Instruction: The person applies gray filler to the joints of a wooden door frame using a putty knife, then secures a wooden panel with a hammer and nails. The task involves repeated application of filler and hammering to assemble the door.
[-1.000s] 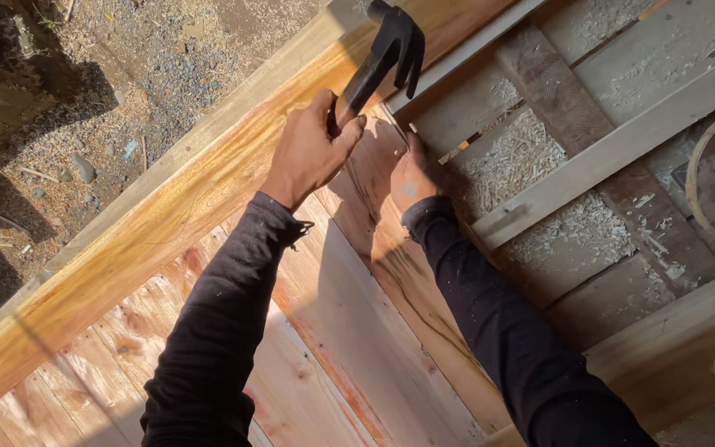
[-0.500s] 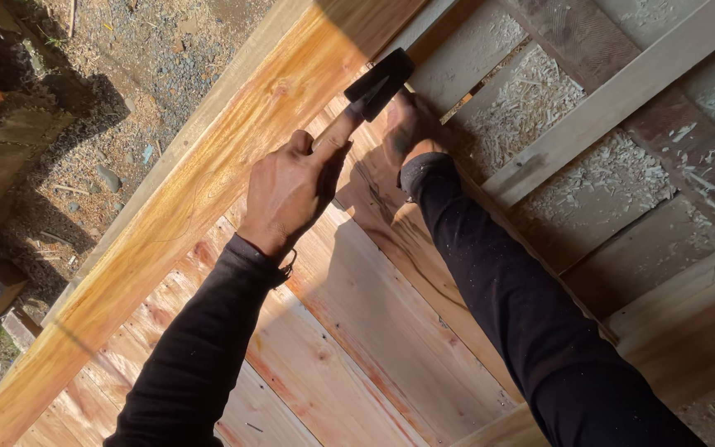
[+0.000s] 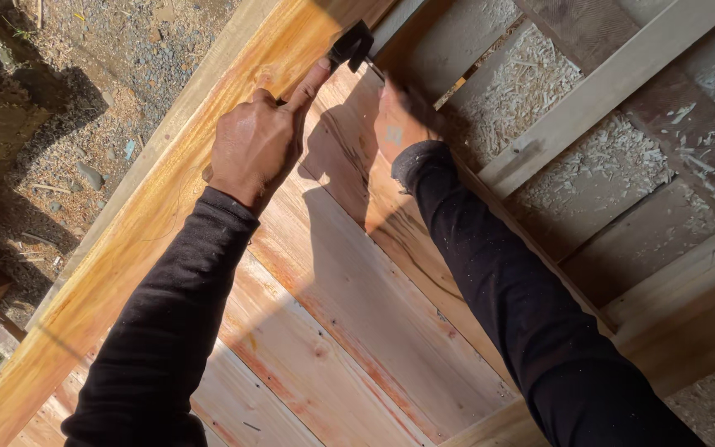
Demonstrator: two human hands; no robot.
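Observation:
My left hand (image 3: 256,147) grips the handle of a black-headed hammer (image 3: 351,43), with the index finger stretched along the handle. The hammer head sits low against the upper end of the reddish wooden boards (image 3: 357,314). My right hand (image 3: 400,116) lies in shadow on the top board, right beside the hammer head. Its fingers are at the board's edge, and whether they pinch a nail is hidden by the shadow. Both arms wear black sleeves.
A thick yellow-orange beam (image 3: 126,248) runs diagonally along the boards' left side. Past it lies gravel ground (image 3: 109,50) with stones. To the right, pale battens (image 3: 606,83) cross older planks covered in wood shavings (image 3: 539,91).
The hammer was raised a second ago and has come down to the board by my right hand. My left hand has slid lower and farther left on the handle.

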